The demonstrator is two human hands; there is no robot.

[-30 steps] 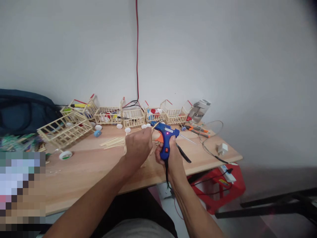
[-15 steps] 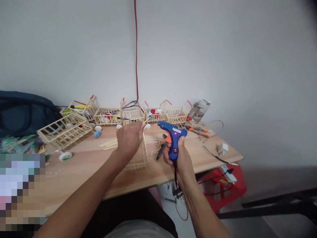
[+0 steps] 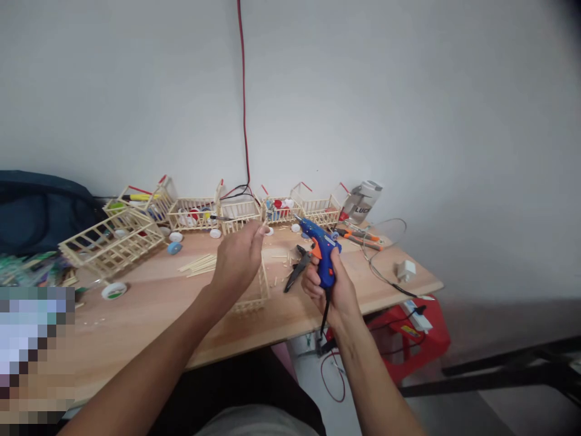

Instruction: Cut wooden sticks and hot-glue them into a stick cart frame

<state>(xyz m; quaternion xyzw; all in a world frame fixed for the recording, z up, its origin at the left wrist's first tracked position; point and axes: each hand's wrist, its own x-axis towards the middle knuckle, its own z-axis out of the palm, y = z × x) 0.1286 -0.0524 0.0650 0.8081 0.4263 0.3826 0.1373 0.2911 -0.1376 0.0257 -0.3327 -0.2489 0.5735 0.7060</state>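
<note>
My right hand [image 3: 327, 289] is wrapped round the grip of a blue hot glue gun [image 3: 320, 249] with an orange trigger, its nozzle pointing up and left. My left hand [image 3: 236, 261] hovers over a small stick-built cart frame [image 3: 255, 292] on the wooden table [image 3: 158, 315]. Its fingertips pinch a thin wooden stick [image 3: 264, 224]. The glue gun's black cord hangs down off the table edge.
A row of stick carts [image 3: 236, 212] holding coloured caps lines the wall, and a bigger one [image 3: 111, 241] lies at left. Loose sticks [image 3: 198, 263], bottle caps, black pliers [image 3: 295, 272], orange-handled cutters [image 3: 361, 236], a white adapter [image 3: 405, 269], a red stool [image 3: 408, 339] and a dark bag [image 3: 40, 209] are around.
My right hand drew the glue gun right and away from the frame, tilting its nozzle upward. My left hand lifted off the frame, which now shows below it.
</note>
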